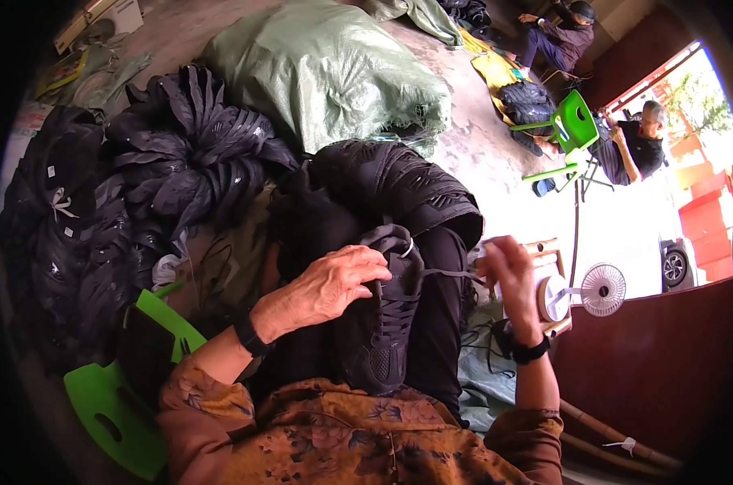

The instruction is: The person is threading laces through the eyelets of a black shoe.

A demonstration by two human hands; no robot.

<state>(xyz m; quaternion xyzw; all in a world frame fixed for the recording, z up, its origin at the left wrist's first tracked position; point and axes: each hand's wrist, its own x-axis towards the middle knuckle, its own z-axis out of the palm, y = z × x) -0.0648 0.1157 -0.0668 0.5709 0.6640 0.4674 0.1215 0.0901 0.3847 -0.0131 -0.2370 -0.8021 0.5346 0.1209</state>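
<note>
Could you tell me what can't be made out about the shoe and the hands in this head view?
- Black shoe: its collar is hidden under the left hand.
- Lace: its end vanishes inside the right hand.
- Green stool: partly covered by the sleeve.

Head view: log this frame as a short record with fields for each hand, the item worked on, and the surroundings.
left hand: rests on the black shoe, gripping its collar
right hand: raised, pulling the lace taut
shoe position: on the lap, toe toward the person
nearby: heap of black shoe uppers; green sack; small white fan; green stool
</note>
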